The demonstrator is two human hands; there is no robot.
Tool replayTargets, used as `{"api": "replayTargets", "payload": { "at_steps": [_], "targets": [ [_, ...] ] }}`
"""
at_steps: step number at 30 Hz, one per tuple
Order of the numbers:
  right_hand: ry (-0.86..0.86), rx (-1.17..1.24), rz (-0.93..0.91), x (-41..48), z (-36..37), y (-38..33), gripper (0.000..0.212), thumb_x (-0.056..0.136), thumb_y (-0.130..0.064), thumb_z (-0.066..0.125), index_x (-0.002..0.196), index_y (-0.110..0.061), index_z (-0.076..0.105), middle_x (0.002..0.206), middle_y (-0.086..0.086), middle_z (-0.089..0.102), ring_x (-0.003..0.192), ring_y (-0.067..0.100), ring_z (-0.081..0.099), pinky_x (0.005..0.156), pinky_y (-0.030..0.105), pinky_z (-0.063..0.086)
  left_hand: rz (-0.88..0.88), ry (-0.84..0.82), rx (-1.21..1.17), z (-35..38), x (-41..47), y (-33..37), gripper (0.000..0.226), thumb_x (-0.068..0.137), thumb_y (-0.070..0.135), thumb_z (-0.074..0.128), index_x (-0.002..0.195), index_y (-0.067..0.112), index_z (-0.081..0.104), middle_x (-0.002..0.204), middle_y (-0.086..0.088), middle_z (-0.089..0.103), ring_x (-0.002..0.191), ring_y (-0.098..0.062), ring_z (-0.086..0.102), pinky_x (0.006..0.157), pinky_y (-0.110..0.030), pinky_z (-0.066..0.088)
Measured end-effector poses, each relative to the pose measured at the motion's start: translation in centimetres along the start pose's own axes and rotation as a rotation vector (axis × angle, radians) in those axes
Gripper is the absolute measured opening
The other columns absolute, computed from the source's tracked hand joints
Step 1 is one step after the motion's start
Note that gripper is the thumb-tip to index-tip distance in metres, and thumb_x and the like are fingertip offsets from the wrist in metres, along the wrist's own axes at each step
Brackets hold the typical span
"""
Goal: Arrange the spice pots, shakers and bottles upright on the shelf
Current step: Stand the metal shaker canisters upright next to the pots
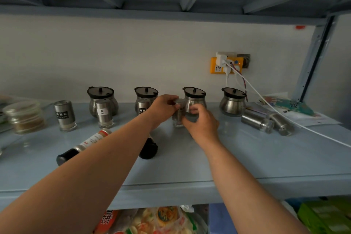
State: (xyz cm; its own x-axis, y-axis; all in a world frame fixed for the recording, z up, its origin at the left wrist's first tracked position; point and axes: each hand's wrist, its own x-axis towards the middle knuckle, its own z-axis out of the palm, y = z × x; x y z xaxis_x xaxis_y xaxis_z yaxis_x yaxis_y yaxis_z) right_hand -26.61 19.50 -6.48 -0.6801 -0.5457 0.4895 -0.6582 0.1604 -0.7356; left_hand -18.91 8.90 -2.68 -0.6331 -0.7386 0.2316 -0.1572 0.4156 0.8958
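Two hands meet on one steel shaker near the middle of the shelf, just in front of the third lidded pot in the row along the back edge. The left hand is cupped over the shaker's cap, fingers curled down around it; the right hand wraps the lower body from the right, so both are closed on it. It stands about upright, its glass base at or very near the shelf surface; whether it rests fully I cannot tell, since the right hand hides part of the base.

To finish this step well, I would press the base flat, turn the label toward the front edge like the salt shaker and the black-labelled shaker to the left, then let go one hand at a time, cap hand last. Keep a small gap from the pot behind so its lid is not knocked.

Much remains, by my judgement: two steel shakers lie on their sides near the right end beside a white cable, a labelled bottle with a black cap lies toward the front left, and a dark-capped bottle lies partly hidden under the left forearm
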Motion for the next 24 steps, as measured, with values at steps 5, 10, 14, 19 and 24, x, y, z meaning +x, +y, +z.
{"api": "replayTargets", "payload": {
  "at_steps": [5,10,14,19,24],
  "targets": [
    [0.035,-0.022,-0.016,0.02,-0.14,0.13,0.007,0.081,-0.025,0.065,0.082,-0.017,0.063,0.092,0.0,0.067,0.094,0.025,0.06,0.085,0.042,0.045,0.011,0.008,-0.001,0.07,-0.12,0.13,0.05,0.087,0.0,0.06,0.134,0.008,0.048,0.129,-0.011,0.057,0.119,-0.023,0.054,0.093,-0.025,0.045],
    [0.041,-0.024,-0.012,-0.07,-0.27,0.03,0.009,0.085,-0.021,0.058,0.084,-0.016,0.066,0.094,0.004,0.068,0.094,0.026,0.06,0.086,0.042,0.045,0.03,0.048,0.035,0.27,-0.25,-0.29,0.045,0.087,0.004,0.061,0.13,0.011,0.053,0.121,-0.013,0.061,0.099,-0.023,0.059,0.081,-0.027,0.048],
    [0.05,-0.014,-0.019,-0.25,-0.42,-0.06,0.007,0.082,-0.017,0.059,0.085,-0.016,0.066,0.094,0.003,0.068,0.094,0.026,0.06,0.086,0.044,0.046,0.005,0.037,0.053,0.04,-0.25,0.08,0.042,0.087,0.003,0.06,0.127,0.013,0.052,0.112,-0.009,0.06,0.086,-0.019,0.056,0.067,-0.024,0.048],
    [0.046,-0.023,-0.022,-0.29,-0.41,-0.17,0.007,0.081,-0.018,0.06,0.086,-0.018,0.064,0.094,0.002,0.068,0.093,0.026,0.061,0.086,0.044,0.046,-0.009,0.035,0.08,-0.13,-0.3,0.28,0.041,0.088,0.001,0.058,0.126,0.013,0.051,0.114,-0.01,0.06,0.082,-0.019,0.055,0.061,-0.02,0.046],
    [0.035,-0.01,-0.002,-0.33,-0.58,-0.32,0.012,0.079,-0.02,0.062,0.091,-0.02,0.064,0.098,-0.001,0.067,0.097,0.024,0.06,0.089,0.044,0.044,-0.01,0.038,0.1,-0.07,-0.18,0.3,0.042,0.088,0.001,0.057,0.128,0.014,0.05,0.118,-0.01,0.059,0.09,-0.018,0.056,0.065,-0.02,0.047]
  ]
}}
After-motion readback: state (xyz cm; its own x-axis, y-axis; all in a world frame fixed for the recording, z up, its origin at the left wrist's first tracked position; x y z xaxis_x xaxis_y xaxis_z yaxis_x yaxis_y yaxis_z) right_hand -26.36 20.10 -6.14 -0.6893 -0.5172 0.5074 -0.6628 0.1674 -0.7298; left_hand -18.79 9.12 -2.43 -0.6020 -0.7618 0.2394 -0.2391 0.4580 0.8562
